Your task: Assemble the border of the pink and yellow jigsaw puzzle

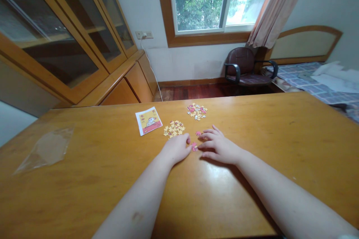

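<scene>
My left hand (178, 149) rests on the table with its fingers curled in and its thumb tip on a pink puzzle piece (194, 146). Facing it from the other side, my right hand (218, 145) has its fingers spread, one fingertip close to that same piece. Another pink puzzle piece (198, 133) lies by the right fingertips; what is under those fingers is partly hidden. Just beyond the left hand is a pile of yellow puzzle pieces (174, 127). Farther back sits a mixed pile of pink, white and yellow puzzle pieces (197, 111).
A picture card (148, 121) with a white animal on yellow and pink lies left of the piles. A clear plastic bag (46, 147) is at the left of the wooden table (280, 127). Beyond the table are a glass-door cabinet (81, 41), an armchair (246, 67) and a bed (305, 74).
</scene>
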### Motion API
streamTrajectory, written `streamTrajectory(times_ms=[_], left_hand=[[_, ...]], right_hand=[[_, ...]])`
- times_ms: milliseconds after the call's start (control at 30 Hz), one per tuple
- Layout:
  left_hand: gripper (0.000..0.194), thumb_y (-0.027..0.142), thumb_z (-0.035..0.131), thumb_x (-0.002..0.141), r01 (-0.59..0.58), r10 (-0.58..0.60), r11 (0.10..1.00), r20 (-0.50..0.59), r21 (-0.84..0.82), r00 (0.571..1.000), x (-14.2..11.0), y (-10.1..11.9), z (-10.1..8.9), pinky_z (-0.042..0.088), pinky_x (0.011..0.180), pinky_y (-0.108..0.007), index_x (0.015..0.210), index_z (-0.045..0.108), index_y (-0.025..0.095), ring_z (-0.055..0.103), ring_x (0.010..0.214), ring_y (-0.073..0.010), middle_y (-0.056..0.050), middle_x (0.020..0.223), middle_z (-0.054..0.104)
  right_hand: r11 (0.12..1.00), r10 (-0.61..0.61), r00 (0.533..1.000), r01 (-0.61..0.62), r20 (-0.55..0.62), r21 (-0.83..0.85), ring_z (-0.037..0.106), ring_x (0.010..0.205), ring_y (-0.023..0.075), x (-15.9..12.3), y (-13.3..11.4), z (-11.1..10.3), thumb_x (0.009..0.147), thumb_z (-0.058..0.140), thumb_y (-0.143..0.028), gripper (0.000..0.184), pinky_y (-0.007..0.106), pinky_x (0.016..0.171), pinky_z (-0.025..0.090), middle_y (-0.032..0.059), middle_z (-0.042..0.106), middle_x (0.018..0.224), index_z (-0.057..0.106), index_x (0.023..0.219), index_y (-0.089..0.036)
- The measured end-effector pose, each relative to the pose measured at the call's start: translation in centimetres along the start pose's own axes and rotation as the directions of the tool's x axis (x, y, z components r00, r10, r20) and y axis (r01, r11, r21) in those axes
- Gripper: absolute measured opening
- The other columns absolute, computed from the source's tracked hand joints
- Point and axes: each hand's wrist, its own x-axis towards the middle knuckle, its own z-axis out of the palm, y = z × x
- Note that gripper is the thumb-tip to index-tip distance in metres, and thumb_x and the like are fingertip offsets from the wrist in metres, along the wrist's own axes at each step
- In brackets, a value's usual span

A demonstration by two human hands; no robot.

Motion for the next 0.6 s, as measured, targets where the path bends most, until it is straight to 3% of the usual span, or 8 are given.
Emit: streamTrajectory(times_ms=[133,233,333,433,600], left_hand=[[0.024,0.044,0.054,0.083,-0.003,0.003,1.000,-0.011,-0.022,1.000,-0.1,0.2,-0.2,0.042,0.065,-0.028,0.092,0.060,0.022,0.063,0.079,-0.0206,-0.005,0.088,0.068],[0.031,0.048,0.054,0.082,-0.030,0.029,0.999,-0.014,-0.028,0.999,-0.3,0.3,-0.3,0.042,0.066,-0.028,0.099,0.060,0.023,0.064,0.082,-0.0219,-0.005,0.089,0.068],[0.034,0.048,0.059,0.078,-0.045,0.045,0.999,0.002,-0.021,0.999,-0.4,0.4,-0.3,0.042,0.066,-0.028,0.101,0.060,0.024,0.064,0.084,-0.0226,-0.005,0.089,0.068],[0.031,0.046,0.060,0.077,-0.054,0.054,0.998,0.014,-0.015,0.998,-0.4,0.4,-0.4,0.042,0.066,-0.028,0.099,0.060,0.025,0.064,0.085,-0.0224,-0.004,0.090,0.068],[0.026,0.045,0.059,0.078,-0.062,0.063,0.998,0.030,-0.008,0.998,-0.4,0.5,-0.4,0.041,0.063,-0.027,0.094,0.061,0.024,0.064,0.081,-0.0216,-0.003,0.086,0.068]], right_hand=[[0.982,0.159,0.973,-0.173,-0.168,-0.076,0.054,0.102,0.0207,0.0,0.8,-0.1,0.090,0.053,-0.038,0.023,0.051,0.109,0.020,0.0051,0.066,0.106,0.070,0.100,-0.027],[0.934,0.308,0.922,-0.340,-0.235,-0.109,0.056,0.092,0.0204,0.1,1.8,0.0,0.091,0.051,-0.031,0.022,0.041,0.097,0.035,0.0066,0.068,0.096,0.070,0.093,-0.021],[0.875,0.435,0.862,-0.473,-0.259,-0.107,0.056,0.090,0.0206,0.1,2.5,0.1,0.088,0.052,-0.025,0.019,0.034,0.086,0.038,0.0072,0.068,0.092,0.069,0.087,-0.019],[0.844,0.491,0.832,-0.528,-0.259,-0.095,0.056,0.091,0.0203,0.2,2.9,0.1,0.087,0.053,-0.023,0.017,0.032,0.084,0.037,0.0063,0.067,0.092,0.069,0.086,-0.020],[0.853,0.488,0.836,-0.518,-0.250,-0.065,0.056,0.090,0.0198,0.3,2.9,0.2,0.087,0.054,-0.026,0.016,0.031,0.083,0.037,0.0056,0.067,0.091,0.069,0.085,-0.020]])
